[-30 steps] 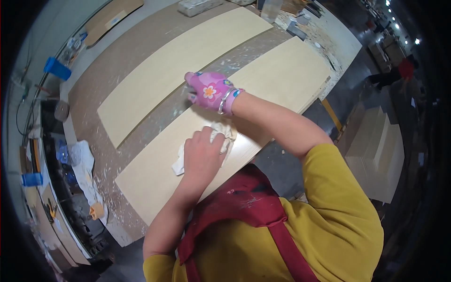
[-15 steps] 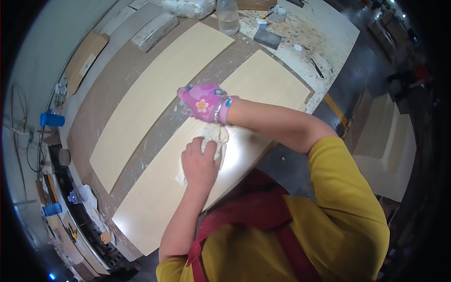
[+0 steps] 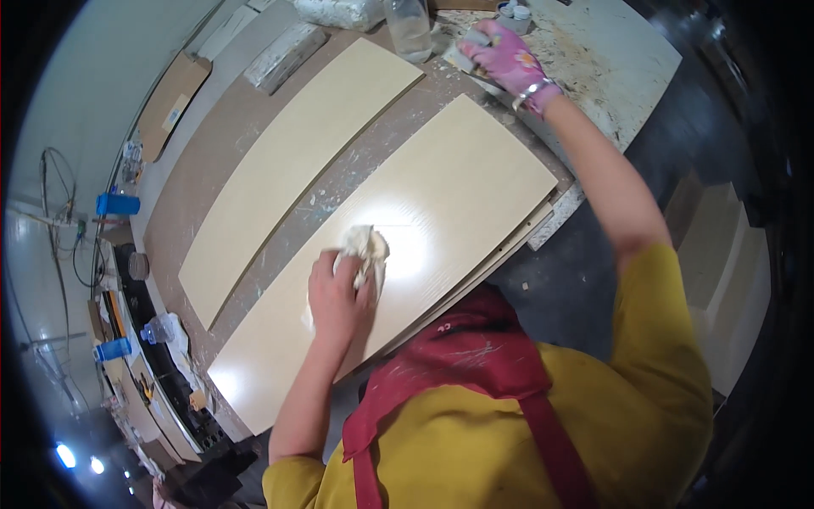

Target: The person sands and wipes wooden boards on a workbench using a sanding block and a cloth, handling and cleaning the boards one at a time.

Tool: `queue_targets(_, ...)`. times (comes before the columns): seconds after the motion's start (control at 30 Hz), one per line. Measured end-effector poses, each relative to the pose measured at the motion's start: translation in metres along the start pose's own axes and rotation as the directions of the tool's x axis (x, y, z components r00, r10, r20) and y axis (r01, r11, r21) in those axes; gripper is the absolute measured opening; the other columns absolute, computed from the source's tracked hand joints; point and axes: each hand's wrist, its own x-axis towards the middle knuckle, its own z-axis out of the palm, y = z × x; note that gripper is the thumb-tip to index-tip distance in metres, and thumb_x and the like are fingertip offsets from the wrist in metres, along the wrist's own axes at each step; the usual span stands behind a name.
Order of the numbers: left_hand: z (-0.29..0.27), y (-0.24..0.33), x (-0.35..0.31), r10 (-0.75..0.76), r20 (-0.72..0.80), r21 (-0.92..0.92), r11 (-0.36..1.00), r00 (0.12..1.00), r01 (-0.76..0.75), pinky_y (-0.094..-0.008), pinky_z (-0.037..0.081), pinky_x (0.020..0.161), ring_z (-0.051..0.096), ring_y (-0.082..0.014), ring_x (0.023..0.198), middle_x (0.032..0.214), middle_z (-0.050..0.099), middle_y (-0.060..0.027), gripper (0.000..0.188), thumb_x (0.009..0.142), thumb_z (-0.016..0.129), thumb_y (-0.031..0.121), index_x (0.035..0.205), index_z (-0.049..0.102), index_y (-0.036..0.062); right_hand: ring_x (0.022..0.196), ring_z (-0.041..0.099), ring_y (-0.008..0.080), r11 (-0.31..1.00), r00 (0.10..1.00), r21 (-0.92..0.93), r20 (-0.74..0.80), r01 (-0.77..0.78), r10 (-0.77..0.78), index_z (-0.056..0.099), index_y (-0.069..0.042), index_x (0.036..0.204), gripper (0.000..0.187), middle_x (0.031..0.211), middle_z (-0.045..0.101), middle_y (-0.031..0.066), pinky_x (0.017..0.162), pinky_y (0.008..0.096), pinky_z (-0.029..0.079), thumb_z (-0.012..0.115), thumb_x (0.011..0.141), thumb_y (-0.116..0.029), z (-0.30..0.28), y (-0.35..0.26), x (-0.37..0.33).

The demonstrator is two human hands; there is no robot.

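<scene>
My bare left hand (image 3: 332, 297) is closed on a crumpled off-white cloth (image 3: 366, 251) and rests with it on the nearer pale wood-grain panel (image 3: 458, 170). My right hand (image 3: 509, 64), in a pink flowered glove, reaches to the far end of the bench. Its fingers are closed around a small whitish thing (image 3: 459, 58) that they partly hide; I cannot make out its kind. Close to its left stands a clear plastic bottle (image 3: 410, 34) with liquid in it. A second, narrower curved panel (image 3: 297, 144) lies parallel beyond the nearer one.
Small white-lidded pots (image 3: 514, 12) stand on the stained white bench top (image 3: 585, 68) past the glove. Wrapped bundles (image 3: 287, 58) lie at the back, near a cardboard piece (image 3: 175, 106). Blue-capped bottles (image 3: 117, 204) line the left side.
My gloved right hand has moved from the nearer panel to the far right and closed on a small thing there. My left hand keeps hold of the cloth on the panel.
</scene>
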Motion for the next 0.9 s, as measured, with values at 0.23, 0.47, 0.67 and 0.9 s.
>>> queue_targets(0.23, 0.058, 0.028, 0.106, -0.076, -0.19, -0.182, 0.983, 0.979, 0.041, -0.0481, 0.035, 0.094, 0.048, -0.0353, 0.11, 0.118, 0.052, -0.0195, 0.041, 0.074, 0.061, 0.03, 0.111, 0.059, 0.0106, 0.098, 0.056, 0.0212, 0.136, 0.904, 0.969, 0.134, -0.205, 0.407, 0.05, -0.006, 0.119, 0.035, 0.112, 0.057, 0.0095, 0.085, 0.0337, 0.046, 0.047, 0.091, -0.026, 0.073, 0.0, -0.088)
queue_targets(0.47, 0.016, -0.049, 0.036, -0.108, -0.146, 0.051, 0.992, 0.983, 0.116, -0.0551, 0.031, 0.096, 0.045, -0.0294, 0.115, 0.12, 0.05, -0.0127, 0.042, 0.08, 0.059, 0.036, 0.116, 0.054, 0.0143, 0.106, 0.054, 0.023, 0.562, 0.989, 0.815, 0.137, -0.141, 0.05, 0.052, 0.002, 0.116, 0.031, 0.115, 0.055, 0.0141, 0.091, 0.0348, 0.044, 0.043, 0.091, -0.016, 0.072, 0.085, -0.088)
queue_targets(0.67, -0.068, -0.179, -0.098, -0.425, -0.164, 0.242, 0.858, 0.89, 0.454, -0.0466, 0.037, 0.089, 0.049, -0.0318, 0.107, 0.121, 0.051, -0.0126, 0.041, 0.082, 0.055, 0.031, 0.117, 0.053, 0.0094, 0.107, 0.053, 0.0188, 0.612, 0.995, 0.788, 0.005, -0.068, 0.105, 0.048, 0.001, 0.121, 0.032, 0.119, 0.054, 0.0112, 0.092, 0.0313, 0.043, 0.044, 0.094, -0.015, 0.067, 0.073, -0.093)
queue_targets(0.9, -0.175, -0.363, -0.288, -0.621, -0.186, 0.747, 0.414, 0.761, 0.52, -0.043, 0.044, 0.08, 0.053, -0.0339, 0.094, 0.109, 0.055, -0.018, 0.032, 0.083, 0.056, 0.025, 0.109, 0.057, 0.0056, 0.107, 0.054, 0.0189, 0.741, 1.0, 0.671, -0.023, 0.007, 0.011, 0.047, 0.001, 0.119, 0.031, 0.118, 0.054, 0.0128, 0.09, 0.0302, 0.044, 0.044, 0.094, -0.018, 0.071, 0.08, -0.081)
